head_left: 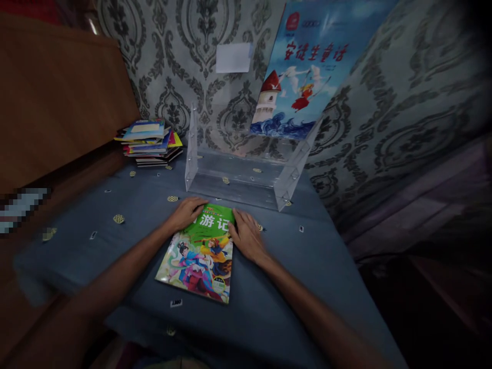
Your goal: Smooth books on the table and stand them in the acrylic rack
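Directly beyond the green book (202,253) that we have between our hands, a clear stand (294,177) takes up the far part of the table (300,287), its side panels upright and its near edge close to our fingertips. A tall blue book (303,77) with a red-roofed tower and white birds on its cover leans back at the stand's upper right. A small white card (233,57) shows to the left of that book; we cannot tell whether it is fixed to the stand or to the wall behind. Farther left, well apart from our hands, an uneven stack of books (151,146) lies near the wall.

Our green book lies flat on the table, tilted a little, its title end away from us. Our left hand (190,211) rests over its upper left corner and our right hand (249,233) at its upper right edge, thumb on the cover; the fingers are loosely bent, and we cannot tell whether they grasp it.

A blue-grey cloth with yellow ovals and little labels covers the table. Around us are damask-patterned wallpaper (172,77), a brown wooden panel (57,92) at left, and dim shadow at right.
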Motion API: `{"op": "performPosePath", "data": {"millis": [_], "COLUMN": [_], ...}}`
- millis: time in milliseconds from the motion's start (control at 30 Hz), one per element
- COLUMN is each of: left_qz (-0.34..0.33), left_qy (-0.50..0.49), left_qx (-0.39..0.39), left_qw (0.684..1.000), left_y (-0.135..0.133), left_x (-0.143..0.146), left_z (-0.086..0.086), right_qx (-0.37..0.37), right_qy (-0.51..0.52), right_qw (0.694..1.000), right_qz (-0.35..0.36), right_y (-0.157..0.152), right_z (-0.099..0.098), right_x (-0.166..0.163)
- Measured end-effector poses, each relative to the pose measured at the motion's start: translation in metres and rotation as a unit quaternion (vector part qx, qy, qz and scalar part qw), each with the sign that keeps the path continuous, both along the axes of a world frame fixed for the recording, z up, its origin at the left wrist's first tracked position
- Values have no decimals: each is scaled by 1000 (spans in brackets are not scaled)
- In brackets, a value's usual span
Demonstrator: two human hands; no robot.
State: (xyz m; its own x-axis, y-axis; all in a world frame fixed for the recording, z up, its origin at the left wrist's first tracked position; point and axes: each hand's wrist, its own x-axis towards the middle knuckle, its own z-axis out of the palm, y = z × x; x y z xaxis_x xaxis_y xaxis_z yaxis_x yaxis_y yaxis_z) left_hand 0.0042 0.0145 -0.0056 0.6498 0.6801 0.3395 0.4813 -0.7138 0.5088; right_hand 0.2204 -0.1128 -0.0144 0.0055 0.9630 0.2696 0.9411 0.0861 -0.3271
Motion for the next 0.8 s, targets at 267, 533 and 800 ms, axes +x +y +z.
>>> {"op": "performPosePath", "data": {"millis": [267, 533, 800], "left_qz": [20, 44, 87], "left_qy": [-22, 83, 173], "left_qx": [-23, 58, 64], "left_qw": [999, 994, 979], "left_y": [5, -6, -15], "left_x": [-3, 6, 14], "left_z": [3, 14, 26], "right_qx": [22, 32, 70], "right_qy": [4, -13, -13], "right_qw": [1000, 998, 997], "right_qz": [-2, -45, -39], "right_y": [3, 3, 1], "right_z": [2, -6, -15], "right_x": [0, -9, -6]}}
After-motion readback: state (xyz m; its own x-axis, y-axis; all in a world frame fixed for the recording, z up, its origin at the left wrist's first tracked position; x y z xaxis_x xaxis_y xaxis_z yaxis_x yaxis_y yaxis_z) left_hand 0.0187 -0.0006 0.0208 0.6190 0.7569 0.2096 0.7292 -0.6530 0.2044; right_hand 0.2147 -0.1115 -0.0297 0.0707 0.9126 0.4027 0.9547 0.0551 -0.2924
